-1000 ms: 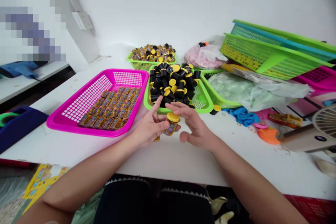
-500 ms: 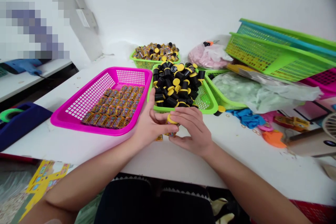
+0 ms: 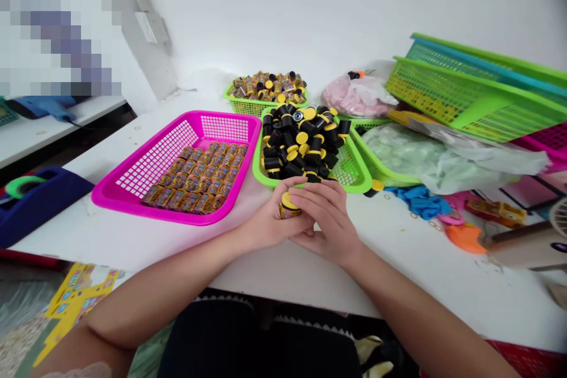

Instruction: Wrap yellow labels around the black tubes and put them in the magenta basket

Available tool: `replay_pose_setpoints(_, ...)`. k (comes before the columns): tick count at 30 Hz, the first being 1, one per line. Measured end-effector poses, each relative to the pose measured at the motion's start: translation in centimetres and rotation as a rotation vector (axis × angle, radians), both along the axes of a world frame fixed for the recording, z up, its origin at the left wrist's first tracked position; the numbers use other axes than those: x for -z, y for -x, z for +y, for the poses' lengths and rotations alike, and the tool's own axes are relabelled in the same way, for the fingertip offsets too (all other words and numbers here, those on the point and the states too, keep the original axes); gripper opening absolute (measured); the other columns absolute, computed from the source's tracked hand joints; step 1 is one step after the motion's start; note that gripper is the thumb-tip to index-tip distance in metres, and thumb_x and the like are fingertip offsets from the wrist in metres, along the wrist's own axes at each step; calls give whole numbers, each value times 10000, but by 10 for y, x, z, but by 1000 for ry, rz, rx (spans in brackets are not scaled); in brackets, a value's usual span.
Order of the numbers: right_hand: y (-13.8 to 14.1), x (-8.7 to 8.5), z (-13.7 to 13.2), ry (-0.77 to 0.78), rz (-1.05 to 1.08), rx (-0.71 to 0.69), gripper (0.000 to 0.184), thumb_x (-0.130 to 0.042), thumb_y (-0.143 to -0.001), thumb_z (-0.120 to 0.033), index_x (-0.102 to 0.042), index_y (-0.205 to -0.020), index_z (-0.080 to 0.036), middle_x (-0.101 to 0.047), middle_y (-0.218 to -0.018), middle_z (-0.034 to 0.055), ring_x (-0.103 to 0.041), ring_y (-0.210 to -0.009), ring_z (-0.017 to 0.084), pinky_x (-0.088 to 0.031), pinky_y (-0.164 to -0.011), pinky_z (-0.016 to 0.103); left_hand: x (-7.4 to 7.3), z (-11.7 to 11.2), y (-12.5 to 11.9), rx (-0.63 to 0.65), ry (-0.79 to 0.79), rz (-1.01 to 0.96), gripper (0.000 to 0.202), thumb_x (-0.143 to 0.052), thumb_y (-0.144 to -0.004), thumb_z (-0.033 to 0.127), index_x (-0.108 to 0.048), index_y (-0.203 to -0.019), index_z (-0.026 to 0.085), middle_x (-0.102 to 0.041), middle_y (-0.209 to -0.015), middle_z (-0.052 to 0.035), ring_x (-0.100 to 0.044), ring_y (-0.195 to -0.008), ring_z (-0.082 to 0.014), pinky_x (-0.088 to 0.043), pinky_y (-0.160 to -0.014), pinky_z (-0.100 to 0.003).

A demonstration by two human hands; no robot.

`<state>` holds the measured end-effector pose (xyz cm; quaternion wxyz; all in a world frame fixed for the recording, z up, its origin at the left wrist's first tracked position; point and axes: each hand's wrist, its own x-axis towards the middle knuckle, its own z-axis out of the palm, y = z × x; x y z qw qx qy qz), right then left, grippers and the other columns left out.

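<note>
My left hand (image 3: 271,223) and my right hand (image 3: 326,217) are closed together around one small labelled container with a yellow cap (image 3: 289,204), just above the white table (image 3: 398,266). It is held right in front of the green basket (image 3: 354,176) heaped with black containers with yellow caps (image 3: 301,142). To the left lies a pink basket (image 3: 146,165) with several rows of labelled containers (image 3: 199,177) lying side by side. My fingers hide most of the container's body.
A second green basket (image 3: 248,107) of labelled containers stands behind. Bags of pink (image 3: 349,97) and pale green pieces (image 3: 407,153), stacked baskets (image 3: 469,94) and small toys (image 3: 460,236) crowd the right. A blue tape dispenser (image 3: 39,195) sits far left.
My right hand went from open beside the container to closed over it together with the left. The left forefinger, earlier stretched out, has curled in. The view shifted slightly.
</note>
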<state>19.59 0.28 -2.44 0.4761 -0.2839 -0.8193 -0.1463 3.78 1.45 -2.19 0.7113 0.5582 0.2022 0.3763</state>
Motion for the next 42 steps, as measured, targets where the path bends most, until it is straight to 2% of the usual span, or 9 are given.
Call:
replay_pose_setpoints(5, 7, 0, -1, 64, 30, -49, 606, -723, -796, -266, -471, -1347, -275, -731, -1152, 72, -644, -1106, 277, -445, -984, 475, -5, 0, 6, 4, -35, 30, 890, -697, -818, 208, -86, -1464, 229, -622, -757, 55, -641, -638, -116, -534, -645, -259)
replay_pose_setpoints(9, 9, 0, -4, -1, -8, -33, 520, -699, -828, -291, -496, -1306, -281, -749, -1108, 61, -674, -1048, 264, -450, -975, 471, -8, -1, 10, 28, -137, 58, 945, -640, -816, 159, 0, -1510, 205, -569, -661, 91, -588, -562, -102, -482, -566, -217)
replay_pose_setpoints(15, 2, -2, -5, -144, -176, 81, 367, -659, -897, -316, -556, -1237, -221, -770, -1046, 57, -682, -993, 233, -370, -1040, 456, -5, -3, 5, -246, -238, 179, 902, -642, -713, 68, -162, -1472, 160, -448, -677, 111, -432, -513, -48, -344, -482, -168)
replay_pose_setpoints(21, 4, 5, -3, -20, 33, 20, 504, -732, -828, -288, -506, -1275, -236, -746, -1075, 85, -684, -1026, 273, -407, -954, 454, -5, -1, 3, -45, -111, 96, 934, -650, -786, 177, -29, -1484, 201, -509, -700, 96, -499, -550, -67, -397, -542, -192)
replay_pose_setpoints(24, 5, 5, 0, 118, 54, 5, 550, -743, -797, -260, -493, -1287, -257, -696, -1176, 95, -630, -1137, 291, -424, -968, 468, -2, 5, 4, -111, -138, 162, 913, -640, -803, 187, -28, -1481, 198, -552, -721, 73, -574, -609, -100, -450, -592, -226)
replay_pose_setpoints(27, 2, -2, 3, 405, 34, -36, 567, -729, -732, -216, -528, -1261, -248, -625, -1235, 113, -585, -1157, 285, -472, -962, 472, 5, 12, 6, -262, -295, 267, 895, -619, -804, 149, -43, -1488, 182, -535, -698, 74, -572, -586, -112, -438, -564, -225)
replay_pose_setpoints(31, -5, -16, 3, 840, 197, -224, 436, -671, -773, -238, -587, -1201, -228, -656, -941, 47, -606, -769, 169, -537, -671, 330, 13, 17, 8, -307, -558, 422, 938, -619, -793, 138, -9, -1505, 166, -619, -815, -1, -637, -694, -166, -476, -603, -260)
replay_pose_setpoints(34, -6, -21, 1, 1081, 388, -226, 256, -706, -774, -301, -655, -1005, -201, -664, -792, 15, -571, -634, 126, -507, -580, 283, 17, 18, 11, -311, -708, 583, 949, -610, -814, 164, 25, -1519, 160, -662, -904, -53, -660, -715, -188, -482, -601, -267)
replay_pose_setpoints(42, -2, -21, 3, 1346, 545, -169, 245, -779, -618, -266, -662, -815, -179, -651, -663, -27, -575, -560, 92, -508, -542, 239, 25, 17, 11, -331, -900, 827, 969, -600, -843, 188, 65, -1549, 173, -696, -913, -68, -683, -707, -201, -482, -585, -254)
